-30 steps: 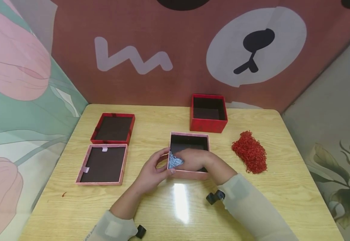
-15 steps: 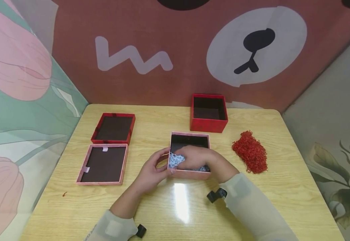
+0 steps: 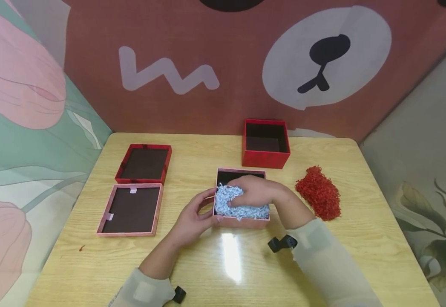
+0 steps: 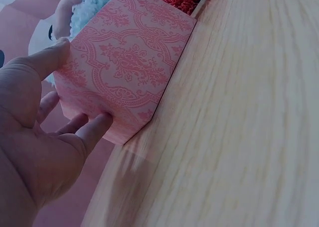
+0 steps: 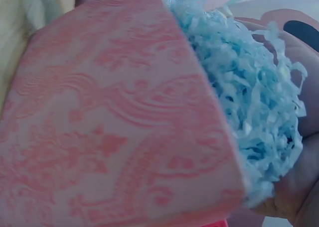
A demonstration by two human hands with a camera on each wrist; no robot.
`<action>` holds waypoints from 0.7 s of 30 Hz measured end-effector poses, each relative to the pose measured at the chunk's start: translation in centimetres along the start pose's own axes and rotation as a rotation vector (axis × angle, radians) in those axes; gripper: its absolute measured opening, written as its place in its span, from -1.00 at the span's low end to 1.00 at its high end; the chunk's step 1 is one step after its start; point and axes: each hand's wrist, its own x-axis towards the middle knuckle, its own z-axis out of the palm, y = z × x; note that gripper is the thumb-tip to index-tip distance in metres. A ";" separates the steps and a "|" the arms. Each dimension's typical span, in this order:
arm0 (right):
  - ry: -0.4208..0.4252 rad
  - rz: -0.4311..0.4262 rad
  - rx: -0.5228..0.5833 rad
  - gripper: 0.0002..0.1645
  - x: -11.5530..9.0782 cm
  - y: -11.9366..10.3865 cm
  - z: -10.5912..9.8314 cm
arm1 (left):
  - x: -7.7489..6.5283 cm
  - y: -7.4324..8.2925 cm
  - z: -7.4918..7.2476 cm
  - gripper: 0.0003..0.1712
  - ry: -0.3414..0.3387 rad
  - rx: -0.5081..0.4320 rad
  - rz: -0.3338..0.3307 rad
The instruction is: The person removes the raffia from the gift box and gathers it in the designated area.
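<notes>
A pink patterned box [image 4: 134,62] with a dark inside stands mid-table, open at the top. Pale blue shredded paper [image 3: 251,212] fills its near part and bulges over the rim in the right wrist view. My left hand [image 3: 194,217] holds the box's near left corner, thumb on the front face and fingers bent against the left side. Inside the box top, my right hand [image 3: 257,190] grips a bunch of the blue shreds from the far side; its fingertips are partly hidden in them.
Behind the pink box stands a deep red box [image 3: 266,159]. A heap of red shredded paper [image 3: 318,194] lies to the right. On the left are a red lid [image 3: 144,164] and a pink lid [image 3: 130,211], both inside-up. A wall rises behind the table [image 3: 192,264].
My right hand has risen and shifted slightly away and right, bringing the blue shreds up to the rim, where far more of them shows. My left hand has stayed on the box.
</notes>
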 end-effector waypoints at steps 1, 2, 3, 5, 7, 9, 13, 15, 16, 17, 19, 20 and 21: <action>0.005 -0.010 0.001 -0.33 -0.1 0.0 -0.2 | 0.0 0.0 0.0 -0.20 0.005 0.000 -0.004; 0.008 -0.017 0.004 -0.33 -0.2 -0.1 -0.3 | 0.0 0.0 0.0 -0.20 0.009 0.000 -0.008; 0.012 -0.020 0.008 -0.33 -0.3 -0.1 -0.5 | -0.1 0.0 -0.1 -0.20 0.011 0.000 -0.010; 0.015 -0.039 0.020 -0.35 -0.5 -0.1 -0.7 | -0.1 0.0 -0.1 -0.19 0.012 -0.005 -0.012; 0.020 -0.047 0.028 -0.36 -0.6 -0.1 -0.8 | -0.1 0.0 -0.1 -0.19 0.010 -0.008 -0.009; 0.030 -0.046 0.038 -0.36 -0.8 -0.1 -1.0 | -0.1 0.0 -0.1 -0.19 0.005 -0.009 -0.004; 0.048 -0.043 0.065 -0.38 -1.5 -0.2 -1.6 | 0.0 0.0 -0.1 -0.17 0.008 -0.004 -0.007; 0.054 -0.043 0.087 -0.41 -1.8 -0.1 -1.9 | 0.0 0.0 -0.1 -0.17 0.014 -0.002 -0.011; 0.053 -0.045 0.110 -0.43 -2.0 -0.1 -2.1 | 0.0 0.0 -0.1 -0.17 0.015 -0.001 -0.013; 0.058 -0.045 0.123 -0.44 -2.2 0.0 -2.3 | 0.0 0.0 -0.1 -0.17 0.016 0.000 -0.014; 0.073 -0.048 0.133 -0.44 -2.7 0.1 -2.6 | 0.0 0.0 0.0 -0.16 0.016 -0.001 -0.014; 0.084 -0.051 0.136 -0.43 -2.9 0.3 -2.8 | 0.0 0.0 0.0 -0.16 0.017 -0.002 -0.014; 0.099 -0.053 0.135 -0.41 -3.2 0.4 -3.0 | 0.0 0.0 0.0 -0.16 0.016 -0.003 -0.012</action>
